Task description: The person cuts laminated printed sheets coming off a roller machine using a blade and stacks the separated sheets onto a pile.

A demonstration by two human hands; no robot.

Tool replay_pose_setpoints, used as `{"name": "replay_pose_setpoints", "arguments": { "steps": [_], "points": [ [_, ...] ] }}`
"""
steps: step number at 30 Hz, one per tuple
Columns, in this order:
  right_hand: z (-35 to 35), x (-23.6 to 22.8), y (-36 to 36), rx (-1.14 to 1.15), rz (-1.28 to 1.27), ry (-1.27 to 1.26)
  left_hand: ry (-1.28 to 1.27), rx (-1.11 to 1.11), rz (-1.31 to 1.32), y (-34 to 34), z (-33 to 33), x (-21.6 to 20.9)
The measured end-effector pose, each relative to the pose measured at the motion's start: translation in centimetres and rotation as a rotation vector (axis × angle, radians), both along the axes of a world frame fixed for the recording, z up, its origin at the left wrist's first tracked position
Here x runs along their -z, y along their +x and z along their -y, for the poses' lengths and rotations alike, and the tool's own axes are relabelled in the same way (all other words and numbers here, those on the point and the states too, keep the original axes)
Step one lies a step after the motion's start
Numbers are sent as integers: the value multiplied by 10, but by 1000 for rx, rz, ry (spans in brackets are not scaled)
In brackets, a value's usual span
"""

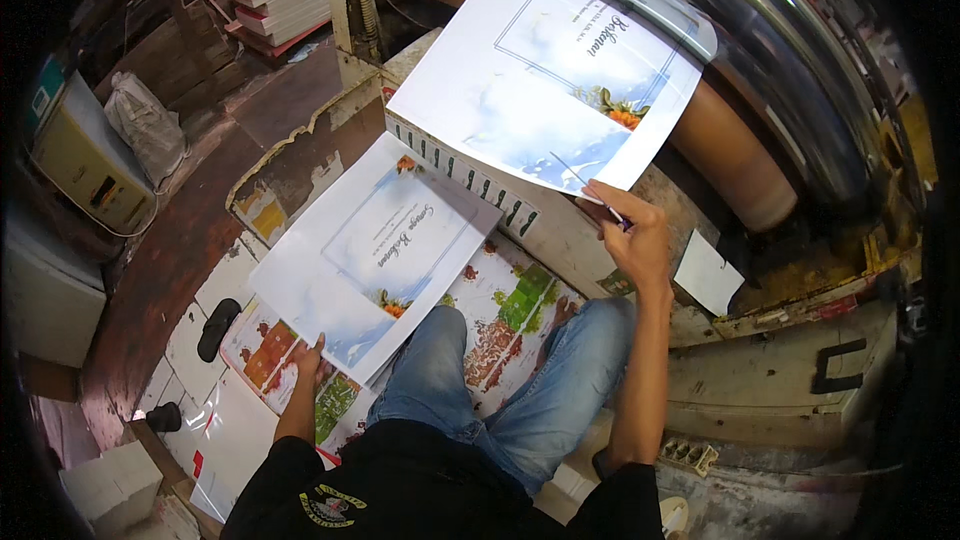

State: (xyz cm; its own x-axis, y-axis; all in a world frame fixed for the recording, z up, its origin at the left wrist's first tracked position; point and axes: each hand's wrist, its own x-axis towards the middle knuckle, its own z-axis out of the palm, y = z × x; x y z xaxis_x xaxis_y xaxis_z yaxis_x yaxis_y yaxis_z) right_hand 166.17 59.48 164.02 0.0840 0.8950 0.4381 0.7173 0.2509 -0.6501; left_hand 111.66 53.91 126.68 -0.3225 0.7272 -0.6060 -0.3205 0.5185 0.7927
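Observation:
A glossy printed sheet [500, 70] with a blue sky, a frame and orange flowers runs up over the rollers at the upper right. At its lower corner, my right hand [637, 235] is closed on a slim pointed tool [572, 168] with a dark purple handle; the tool's exact kind is unclear. The tool's thin shaft lies across the sheet. Over my knees and a colourful printed sheet [500, 315] lies a stack of similar printed sheets [350, 210]. My left hand [308, 364] grips the stack's lower left edge, thumb on top, other fingers mostly hidden.
A brown roller [735, 155] and a shiny metal roller [800, 90] fill the right side. A white paper piece [708, 273] hangs below them. Red and white stacks [285, 0] stand at the back left, with a cardboard box [95, 155] and whitish sack [145, 125] nearer.

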Motion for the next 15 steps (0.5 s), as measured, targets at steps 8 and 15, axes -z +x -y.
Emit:
{"name": "replay_pose_setpoints", "arguments": {
  "steps": [8, 15],
  "points": [
    [-20, -136, 68, 64, -83, -29, -127, 661, -1188, 129, -61, -100],
    [-38, -326, 92, 24, -70, -21, -328, 698, -1325, 247, -67, -283]
  ]
}}
